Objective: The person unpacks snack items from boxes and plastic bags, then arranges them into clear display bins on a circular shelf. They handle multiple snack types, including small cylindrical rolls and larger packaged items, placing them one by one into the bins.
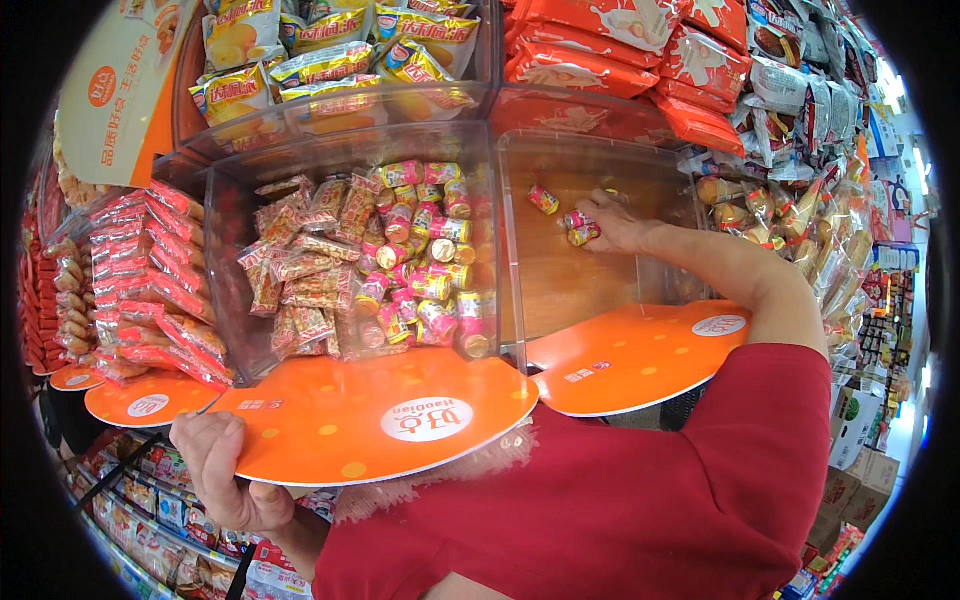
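My right hand (613, 223) reaches into a clear plastic bin (555, 292) with a brown wood-look bottom. Its fingers and thumb close around small pink-and-yellow wrapped sweets (580, 228). Another such sweet (544, 199) lies apart to the left, and one more peeks out behind the hand. At the lower left, my left hand (225, 469) has curled fingers at the edge of an orange display board (330, 409); whether it grips the board is unclear. Behind that board, a neighbouring bin holds brown wrapped bars (315, 255) beside many pink-and-yellow sweets (427, 262).
Yellow bagged pies (330, 64) and red packets (600, 64) fill the bins behind. Red-wrapped snacks (165, 277) stand at left, bagged pastries (780, 210) at right. A second orange board (637, 352) fronts the right bin. Stocked shelves (165, 517) are at lower left.
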The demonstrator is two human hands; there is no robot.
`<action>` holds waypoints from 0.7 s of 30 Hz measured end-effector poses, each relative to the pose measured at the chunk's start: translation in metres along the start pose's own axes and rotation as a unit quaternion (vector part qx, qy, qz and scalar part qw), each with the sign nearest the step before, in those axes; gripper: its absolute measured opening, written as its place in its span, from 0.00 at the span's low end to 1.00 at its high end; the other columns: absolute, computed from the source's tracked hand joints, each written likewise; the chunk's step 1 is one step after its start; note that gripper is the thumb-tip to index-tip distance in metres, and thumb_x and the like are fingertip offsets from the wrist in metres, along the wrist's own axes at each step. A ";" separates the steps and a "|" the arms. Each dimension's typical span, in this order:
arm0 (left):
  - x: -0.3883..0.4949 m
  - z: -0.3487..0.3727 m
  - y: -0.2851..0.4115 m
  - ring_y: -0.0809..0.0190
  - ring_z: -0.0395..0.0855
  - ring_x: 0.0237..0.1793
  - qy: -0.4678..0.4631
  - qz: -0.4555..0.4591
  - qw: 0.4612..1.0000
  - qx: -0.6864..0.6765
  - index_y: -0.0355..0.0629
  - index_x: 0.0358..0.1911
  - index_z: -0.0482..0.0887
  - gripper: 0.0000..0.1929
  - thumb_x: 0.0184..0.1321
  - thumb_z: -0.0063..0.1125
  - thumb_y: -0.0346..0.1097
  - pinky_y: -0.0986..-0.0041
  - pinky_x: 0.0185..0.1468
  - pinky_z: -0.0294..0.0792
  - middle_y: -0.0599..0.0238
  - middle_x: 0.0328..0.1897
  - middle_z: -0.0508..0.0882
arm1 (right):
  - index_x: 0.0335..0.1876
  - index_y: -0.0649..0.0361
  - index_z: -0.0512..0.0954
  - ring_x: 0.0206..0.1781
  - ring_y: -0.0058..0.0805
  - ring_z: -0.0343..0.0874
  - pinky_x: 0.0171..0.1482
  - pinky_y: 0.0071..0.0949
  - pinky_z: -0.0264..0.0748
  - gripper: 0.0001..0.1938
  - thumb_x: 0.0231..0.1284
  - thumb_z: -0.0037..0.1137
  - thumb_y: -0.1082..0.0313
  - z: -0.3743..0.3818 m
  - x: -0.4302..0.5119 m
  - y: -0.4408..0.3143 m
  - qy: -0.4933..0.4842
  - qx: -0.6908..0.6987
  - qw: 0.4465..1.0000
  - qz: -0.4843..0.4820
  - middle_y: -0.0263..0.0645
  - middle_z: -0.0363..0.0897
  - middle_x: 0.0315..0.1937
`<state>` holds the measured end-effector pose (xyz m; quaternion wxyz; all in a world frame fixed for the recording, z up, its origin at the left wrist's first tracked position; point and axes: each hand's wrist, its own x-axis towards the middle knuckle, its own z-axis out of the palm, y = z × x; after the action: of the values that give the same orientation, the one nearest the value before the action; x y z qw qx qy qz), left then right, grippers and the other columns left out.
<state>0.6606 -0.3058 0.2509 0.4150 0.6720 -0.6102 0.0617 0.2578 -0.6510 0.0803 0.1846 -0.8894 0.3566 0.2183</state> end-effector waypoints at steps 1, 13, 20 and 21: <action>0.000 0.000 0.000 0.55 0.76 0.33 0.001 0.001 1.000 0.003 0.36 0.41 0.80 0.27 0.67 0.43 0.59 0.54 0.48 0.63 0.57 0.33 0.80 | 0.54 0.54 0.71 0.58 0.51 0.69 0.59 0.49 0.68 0.30 0.43 0.68 0.54 -0.003 0.001 -0.003 -0.019 -0.020 1.000 -0.009 0.50 0.67 0.53; 0.002 0.003 -0.002 0.56 0.75 0.30 0.017 0.024 1.000 0.008 0.37 0.41 0.80 0.26 0.67 0.43 0.57 0.59 0.42 0.63 0.58 0.31 0.80 | 0.52 0.55 0.70 0.63 0.53 0.66 0.60 0.45 0.68 0.24 0.45 0.64 0.72 -0.017 0.000 -0.032 -0.136 -0.058 0.989 0.007 0.53 0.64 0.55; 0.007 0.002 -0.003 0.56 0.76 0.28 0.012 0.046 0.999 -0.004 0.36 0.39 0.80 0.24 0.65 0.46 0.55 0.61 0.38 0.63 0.59 0.30 0.79 | 0.51 0.55 0.73 0.48 0.47 0.78 0.48 0.40 0.74 0.26 0.40 0.63 0.69 -0.112 0.000 -0.060 -0.266 0.055 0.961 -0.050 0.48 0.78 0.42; 0.007 0.002 -0.003 0.56 0.76 0.29 0.011 0.048 0.999 0.001 0.35 0.39 0.80 0.24 0.65 0.47 0.55 0.61 0.39 0.63 0.59 0.30 0.79 | 0.51 0.55 0.74 0.41 0.44 0.80 0.43 0.38 0.75 0.27 0.36 0.62 0.69 -0.134 -0.004 -0.074 -0.232 0.044 0.970 -0.065 0.44 0.81 0.36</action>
<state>0.6641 -0.3124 0.2525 0.4175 0.6417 -0.6371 0.0899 0.3426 -0.6642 0.2072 0.3147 -0.8267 0.2548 0.3906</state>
